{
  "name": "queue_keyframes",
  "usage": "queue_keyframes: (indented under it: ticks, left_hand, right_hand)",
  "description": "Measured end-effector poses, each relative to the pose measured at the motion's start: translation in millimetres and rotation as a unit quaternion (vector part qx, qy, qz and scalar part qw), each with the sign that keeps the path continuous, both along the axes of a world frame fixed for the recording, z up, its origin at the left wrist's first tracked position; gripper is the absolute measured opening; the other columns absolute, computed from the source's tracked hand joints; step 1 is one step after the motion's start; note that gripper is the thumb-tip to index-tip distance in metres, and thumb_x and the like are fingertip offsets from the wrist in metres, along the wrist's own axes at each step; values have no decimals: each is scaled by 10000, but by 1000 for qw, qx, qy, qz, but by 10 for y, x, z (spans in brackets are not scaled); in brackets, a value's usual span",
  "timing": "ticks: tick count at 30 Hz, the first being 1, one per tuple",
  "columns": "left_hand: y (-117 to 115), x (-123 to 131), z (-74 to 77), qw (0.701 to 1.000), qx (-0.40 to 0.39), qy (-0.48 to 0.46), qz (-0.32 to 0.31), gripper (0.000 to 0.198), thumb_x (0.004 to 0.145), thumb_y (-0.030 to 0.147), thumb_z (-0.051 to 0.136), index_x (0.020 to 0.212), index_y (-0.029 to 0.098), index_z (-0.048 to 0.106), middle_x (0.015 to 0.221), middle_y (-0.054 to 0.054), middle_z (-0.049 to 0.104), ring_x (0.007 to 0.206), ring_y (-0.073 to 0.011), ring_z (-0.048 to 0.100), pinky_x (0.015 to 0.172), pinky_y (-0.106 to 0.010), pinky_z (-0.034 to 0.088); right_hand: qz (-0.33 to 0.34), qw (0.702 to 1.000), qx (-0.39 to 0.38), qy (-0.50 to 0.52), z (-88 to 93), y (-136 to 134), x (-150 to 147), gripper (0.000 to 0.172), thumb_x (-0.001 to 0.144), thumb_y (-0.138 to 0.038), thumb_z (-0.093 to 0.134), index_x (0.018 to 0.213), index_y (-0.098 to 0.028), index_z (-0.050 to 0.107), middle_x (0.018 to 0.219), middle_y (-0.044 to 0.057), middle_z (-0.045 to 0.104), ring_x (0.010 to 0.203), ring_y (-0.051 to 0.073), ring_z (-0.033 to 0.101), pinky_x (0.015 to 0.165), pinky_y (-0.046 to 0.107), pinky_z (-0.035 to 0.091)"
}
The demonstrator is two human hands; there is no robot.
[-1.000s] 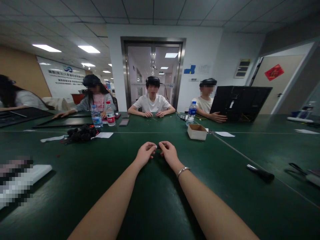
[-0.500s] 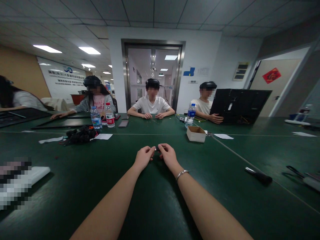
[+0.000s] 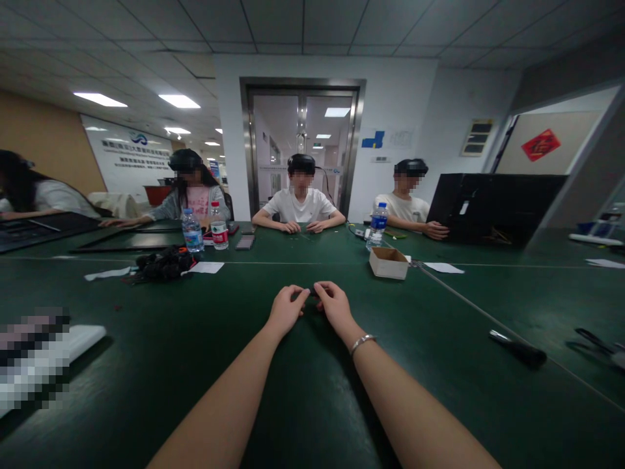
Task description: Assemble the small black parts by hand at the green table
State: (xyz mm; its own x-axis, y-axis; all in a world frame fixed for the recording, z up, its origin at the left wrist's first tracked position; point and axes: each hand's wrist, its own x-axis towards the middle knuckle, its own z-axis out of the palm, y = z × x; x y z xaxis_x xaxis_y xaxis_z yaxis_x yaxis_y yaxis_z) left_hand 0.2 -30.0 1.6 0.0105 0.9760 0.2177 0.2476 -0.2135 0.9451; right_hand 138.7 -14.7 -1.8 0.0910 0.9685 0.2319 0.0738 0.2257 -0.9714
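Note:
My left hand (image 3: 286,307) and my right hand (image 3: 334,303) rest close together on the dark green table (image 3: 303,391), arms stretched forward. Both hands have their fingers curled in a pinch round a small dark part (image 3: 311,292) held between them; it is too small to name. A silver bracelet (image 3: 362,341) circles my right wrist.
A small open cardboard box (image 3: 388,262) stands beyond my hands to the right. A dark tool (image 3: 518,348) lies at the right, a heap of black parts (image 3: 163,265) and water bottles (image 3: 192,230) at the left. Several people sit across the table; one holds a black panel (image 3: 493,208).
My hands have stayed together on the small part, with only slight shifts of the fingers. The view has drifted a little to the left.

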Motion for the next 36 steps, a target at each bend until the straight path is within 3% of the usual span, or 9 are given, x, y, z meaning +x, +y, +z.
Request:
queue_keyframes:
  ticks: [3,5,10,16,21,26,31,36]
  left_hand:
    - [-28,6,20,999,27,-7,-27,276,747,335,625,984,195,600,1057,-72,586,685,-101,582,479,-170,474]
    - [-37,7,30,999,23,-12,-36,259,754,315,615,984,197,592,1011,-59,590,670,-101,584,479,-176,473]
    - [-31,3,45,1000,-11,6,-3,297,807,428,528,864,152,623,962,-77,564,716,-123,588,509,-197,502]
    - [-34,2,48,1000,15,2,4,326,710,422,661,909,167,618,1075,-97,519,750,-137,585,500,-220,521]
    - [4,11,14,1000,-14,23,11,406,791,511,521,776,120,629,1036,-114,528,683,-122,586,539,-246,525]
    - [6,2,-24,999,9,46,-3,388,781,536,514,895,175,599,979,-64,563,658,-110,581,546,-225,499]
    - [-16,3,1,999,-8,53,-12,429,810,553,447,781,152,595,942,-72,566,658,-114,582,569,-228,494]
    - [-8,2,5,999,0,40,-13,351,796,515,496,889,184,568,979,-52,571,659,-108,587,550,-215,480]
  right_hand:
    - [-3,1000,2,5,11,-10,-2,400,697,-523,618,857,-156,621,648,4,590,464,101,494,443,241,415]
    - [-2,1000,5,4,22,-24,-7,405,689,-530,624,845,-156,624,653,8,598,468,103,496,444,241,414]
    - [0,1000,10,-4,48,-58,-11,386,697,-511,627,843,-154,628,674,13,609,471,98,495,453,239,412]
    - [2,1000,-1,6,47,-49,-8,406,688,-533,625,843,-157,622,658,13,607,482,107,505,451,237,414]
    - [2,1000,-3,3,38,-43,-17,389,696,-513,616,854,-157,622,685,14,610,486,99,493,459,236,413]
    - [-3,1000,-1,11,34,-45,-23,399,680,-523,623,841,-158,626,651,3,592,479,107,494,458,247,411]
    - [3,1000,-5,9,32,-40,-17,382,684,-513,622,833,-161,637,702,21,616,525,117,512,466,244,424]
    - [4,1000,-4,5,30,-26,-6,362,710,-497,607,850,-164,633,689,18,611,511,112,503,461,239,428]
